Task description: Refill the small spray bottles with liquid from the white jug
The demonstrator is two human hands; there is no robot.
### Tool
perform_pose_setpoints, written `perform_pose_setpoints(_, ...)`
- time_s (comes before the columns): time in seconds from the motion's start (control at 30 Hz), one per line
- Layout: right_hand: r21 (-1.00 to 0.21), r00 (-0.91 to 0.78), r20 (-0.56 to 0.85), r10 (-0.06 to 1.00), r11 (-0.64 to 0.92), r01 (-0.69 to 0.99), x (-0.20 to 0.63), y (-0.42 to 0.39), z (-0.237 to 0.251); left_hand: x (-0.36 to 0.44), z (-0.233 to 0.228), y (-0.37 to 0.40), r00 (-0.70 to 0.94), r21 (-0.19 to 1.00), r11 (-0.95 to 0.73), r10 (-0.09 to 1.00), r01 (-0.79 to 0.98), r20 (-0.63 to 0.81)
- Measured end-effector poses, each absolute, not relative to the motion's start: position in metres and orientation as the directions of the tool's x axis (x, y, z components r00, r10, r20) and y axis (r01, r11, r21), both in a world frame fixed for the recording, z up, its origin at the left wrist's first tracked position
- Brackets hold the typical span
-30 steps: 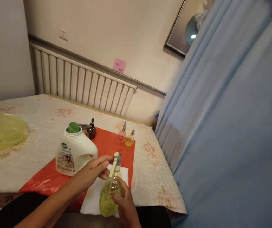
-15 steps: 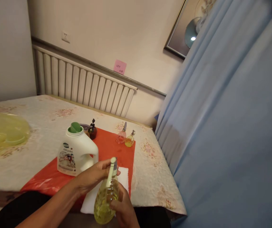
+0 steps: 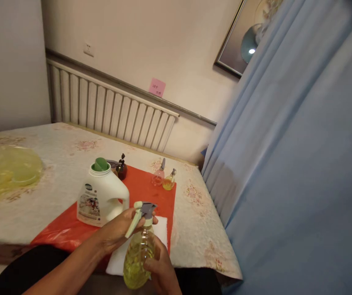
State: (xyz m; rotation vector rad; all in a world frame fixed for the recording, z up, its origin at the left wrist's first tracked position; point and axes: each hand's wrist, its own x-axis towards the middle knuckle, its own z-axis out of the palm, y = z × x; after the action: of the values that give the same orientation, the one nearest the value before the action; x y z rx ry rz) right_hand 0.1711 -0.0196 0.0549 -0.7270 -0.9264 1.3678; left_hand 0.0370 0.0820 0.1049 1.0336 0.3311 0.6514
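Note:
A clear spray bottle (image 3: 135,262) with yellow-green liquid is held upright, slightly tilted, low in the middle of the view. My left hand (image 3: 123,225) grips its grey and pale green spray head (image 3: 147,209), whose trigger points toward the lower left. Around the right side of the bottle's body my right hand (image 3: 160,260) is closed, thumb in front. Just beyond my left wrist stands a large white detergent jug (image 3: 102,196) with a green spout in its open neck. A folded white cloth (image 3: 114,262) lies beneath the hands, partly hidden by them.
A red sheet (image 3: 151,196) covers part of the flowered tablecloth (image 3: 191,221). On it stand a dark pump bottle (image 3: 121,170), a pink spray bottle (image 3: 158,176) and a small yellow spray bottle (image 3: 169,183). A yellow transparent basin (image 3: 6,164) is at left; a blue curtain (image 3: 286,143) hangs right.
The spray head has turned: its trigger pointed toward me before and now points to the lower left, with the nozzle toward the right. Both hands keep their hold, and the view shifted slightly.

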Motion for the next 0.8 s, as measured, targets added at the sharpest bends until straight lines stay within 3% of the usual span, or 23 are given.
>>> perform_pose_setpoints(0.2, -0.863, -0.038, 0.119, 0.992, 0.084, -0.498, 0.171, -0.017, 0.049, 0.045, 0.105, 0.082, 0.714, 0.902, 0.278, 0.699, -0.33, 0.046)
perform_pose_setpoints(0.4, -0.864, -0.049, 0.132, 0.99, 0.09, -0.496, 0.173, -0.018, 0.05, 0.034, 0.109, 0.082, 0.778, 0.917, 0.292, 0.628, -0.272, 0.031)
perform_pose_setpoints(0.8, -0.862, -0.041, 0.136, 0.99, 0.098, -0.498, 0.175, -0.018, 0.045, 0.041, 0.113, 0.082, 0.697, 0.972, 0.04, 0.703, -0.233, 0.138)
